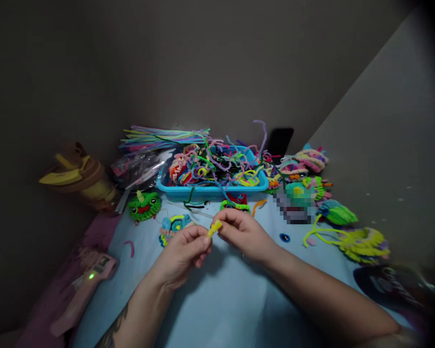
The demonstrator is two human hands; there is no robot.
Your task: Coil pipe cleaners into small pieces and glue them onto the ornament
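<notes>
A short yellow pipe-cleaner piece (214,228) is pinched between both hands over a light blue cloth (224,299). My left hand (183,253) grips its lower end with closed fingers. My right hand (241,233) pinches its upper end, fingers curled. Just beyond the hands lie a blue and yellow craft figure (174,224) and a green and red piece (235,203).
A blue tray (210,191) heaped with tangled coloured pipe cleaners stands behind. A green fuzzy figure (144,205) lies left, several finished fuzzy figures (362,241) right. A pink glue gun (83,285) with a green light lies at left. A brown and yellow bottle (81,176) stands far left.
</notes>
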